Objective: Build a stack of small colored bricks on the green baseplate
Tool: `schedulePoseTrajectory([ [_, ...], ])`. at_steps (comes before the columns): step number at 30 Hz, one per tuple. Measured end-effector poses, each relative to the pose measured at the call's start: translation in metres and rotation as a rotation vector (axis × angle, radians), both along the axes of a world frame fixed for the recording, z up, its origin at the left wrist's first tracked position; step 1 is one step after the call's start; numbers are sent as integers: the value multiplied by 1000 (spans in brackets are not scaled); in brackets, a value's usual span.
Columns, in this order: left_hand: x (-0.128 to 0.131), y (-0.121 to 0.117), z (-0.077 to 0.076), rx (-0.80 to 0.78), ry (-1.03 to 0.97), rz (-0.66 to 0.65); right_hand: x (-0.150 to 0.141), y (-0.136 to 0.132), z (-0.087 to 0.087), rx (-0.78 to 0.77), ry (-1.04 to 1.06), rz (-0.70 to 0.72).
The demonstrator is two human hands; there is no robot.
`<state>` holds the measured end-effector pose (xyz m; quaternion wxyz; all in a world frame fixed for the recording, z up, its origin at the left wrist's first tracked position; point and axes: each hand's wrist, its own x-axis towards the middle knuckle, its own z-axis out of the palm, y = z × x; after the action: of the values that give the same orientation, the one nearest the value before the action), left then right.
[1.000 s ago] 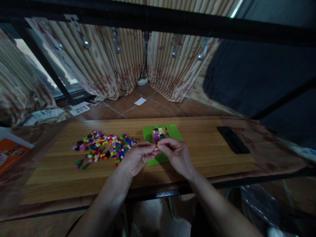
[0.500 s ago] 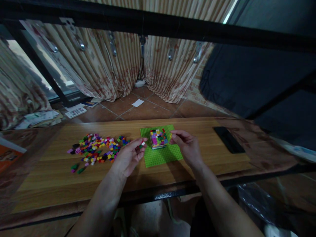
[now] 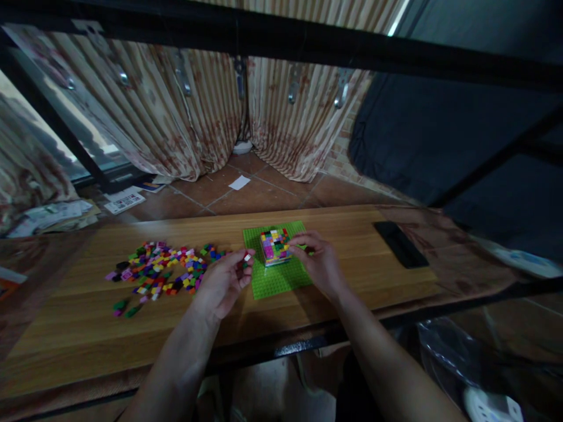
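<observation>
A square stack of many-coloured toy bricks stands on a green studded baseplate. My right hand is at the right edge of the stack, its thumb and index finger pinched on a small yellow brick at the top surface. Left of the baseplate, my left hand is closed, palm partly up, with a small white brick between thumb and fingers. Something dark green shows just beneath that brick, partly hidden by the fingers.
Loose coloured bricks lie spread over the left of the wooden table. A black phone-like slab rests at the right. A dark metal bar crosses above, before striped curtains.
My right hand has moved left with the yellow brick, from beside the stack onto its right edge. My left hand keeps the white brick. The view has shifted slightly.
</observation>
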<state>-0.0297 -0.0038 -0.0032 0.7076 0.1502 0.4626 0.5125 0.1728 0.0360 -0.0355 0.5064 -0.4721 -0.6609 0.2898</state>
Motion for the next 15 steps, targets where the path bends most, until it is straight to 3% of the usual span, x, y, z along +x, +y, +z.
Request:
schedulePoseTrajectory([
  [10, -1, 0, -1, 3, 20, -17, -7, 9, -14, -139, 121, -9],
  [15, -3, -1, -1, 4, 20, -14, -14, 9, -11, -259, 365, 7],
])
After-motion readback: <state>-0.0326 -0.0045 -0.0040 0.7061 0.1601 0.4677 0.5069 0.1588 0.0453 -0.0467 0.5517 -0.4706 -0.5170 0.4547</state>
